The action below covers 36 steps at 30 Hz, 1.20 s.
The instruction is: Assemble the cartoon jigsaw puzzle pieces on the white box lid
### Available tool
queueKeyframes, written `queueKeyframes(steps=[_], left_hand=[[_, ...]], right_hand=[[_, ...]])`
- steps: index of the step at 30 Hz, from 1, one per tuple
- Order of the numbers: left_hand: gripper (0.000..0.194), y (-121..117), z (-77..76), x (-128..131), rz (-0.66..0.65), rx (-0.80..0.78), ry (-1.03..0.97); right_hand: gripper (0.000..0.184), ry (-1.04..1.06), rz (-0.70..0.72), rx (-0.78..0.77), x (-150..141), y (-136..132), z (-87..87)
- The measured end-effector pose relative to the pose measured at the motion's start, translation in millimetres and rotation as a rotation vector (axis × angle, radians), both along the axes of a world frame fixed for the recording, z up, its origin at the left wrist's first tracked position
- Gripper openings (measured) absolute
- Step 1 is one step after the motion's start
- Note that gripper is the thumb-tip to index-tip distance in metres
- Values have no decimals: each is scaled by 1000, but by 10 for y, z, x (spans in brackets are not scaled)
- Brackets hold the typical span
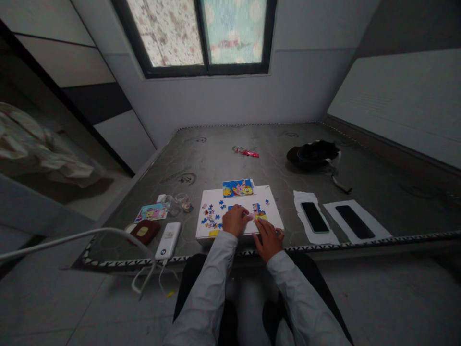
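Note:
On a white box (235, 231), a partly joined jigsaw puzzle (256, 209) in blue, pink and yellow lies between my hands. My left hand (233, 222) is closed, its fingertips pinching a pinkish puzzle piece (250, 216) at the left edge of the joined part. The fingers of my right hand (269, 239) are apart, with the fingertips resting against the lower yellow side. Loose puzzle pieces (212, 218) are scattered on the left half of the box. A picture card (237, 188) with colourful cartoon figures lies along the back edge.
To the left are a white power bank (168, 241) with cables, a brown case (146, 231), a colourful card (151, 212) and a clear container (184, 202). Two phones (315, 217) on white cloths lie right. Farther back are a dark cap (313, 154) and a red packet (248, 153).

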<state>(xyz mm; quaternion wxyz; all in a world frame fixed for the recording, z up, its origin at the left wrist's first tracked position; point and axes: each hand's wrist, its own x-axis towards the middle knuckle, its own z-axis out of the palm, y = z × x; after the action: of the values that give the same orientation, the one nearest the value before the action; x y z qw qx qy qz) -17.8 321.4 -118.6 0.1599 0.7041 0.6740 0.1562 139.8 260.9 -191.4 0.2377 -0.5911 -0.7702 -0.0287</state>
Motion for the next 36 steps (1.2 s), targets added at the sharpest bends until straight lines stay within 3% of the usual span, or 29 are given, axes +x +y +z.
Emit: queueKeyframes(steps=[10, 21, 36], left_hand=[[23, 22, -67, 11, 22, 46, -26], [23, -11, -21, 25, -26, 39, 9], [24, -21, -19, 27, 3, 38, 14]], right_hand=[[45, 30, 12, -22, 2, -9, 30], [44, 35, -5, 4, -1, 4, 29], [43, 41, -76, -25, -81, 109, 59]])
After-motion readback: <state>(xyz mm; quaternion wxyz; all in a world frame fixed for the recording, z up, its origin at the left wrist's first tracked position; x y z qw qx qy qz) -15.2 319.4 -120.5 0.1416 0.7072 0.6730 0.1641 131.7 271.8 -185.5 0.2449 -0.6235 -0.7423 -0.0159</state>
